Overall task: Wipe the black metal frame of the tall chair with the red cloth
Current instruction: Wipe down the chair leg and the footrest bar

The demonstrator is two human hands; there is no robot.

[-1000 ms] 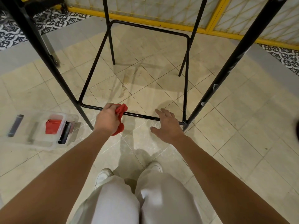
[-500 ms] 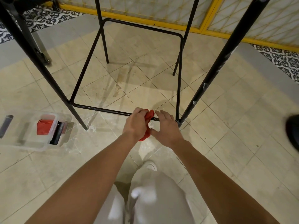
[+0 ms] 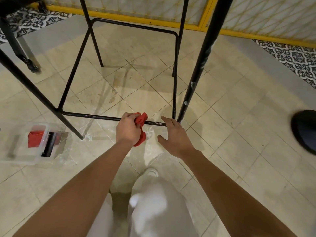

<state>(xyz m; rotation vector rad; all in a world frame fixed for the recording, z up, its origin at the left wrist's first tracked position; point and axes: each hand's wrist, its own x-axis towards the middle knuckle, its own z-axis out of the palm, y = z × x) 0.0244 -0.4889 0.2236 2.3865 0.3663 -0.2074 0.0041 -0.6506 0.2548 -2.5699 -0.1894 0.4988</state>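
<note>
Low on the black chair frame (image 3: 176, 65), at its near foot bar (image 3: 92, 115), the left hand (image 3: 127, 130) is clutching the bunched red cloth (image 3: 141, 118) against the rail. Just beside it, the right hand (image 3: 174, 135) is reaching, fingers loose and spread, grasping nothing. A short bare stretch of bar is showing between them. A clear box (image 3: 17, 159) is sitting well left.

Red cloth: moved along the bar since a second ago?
Yes. The red cloth, in the left hand, slid right along the lower bar toward the right front leg.
</note>
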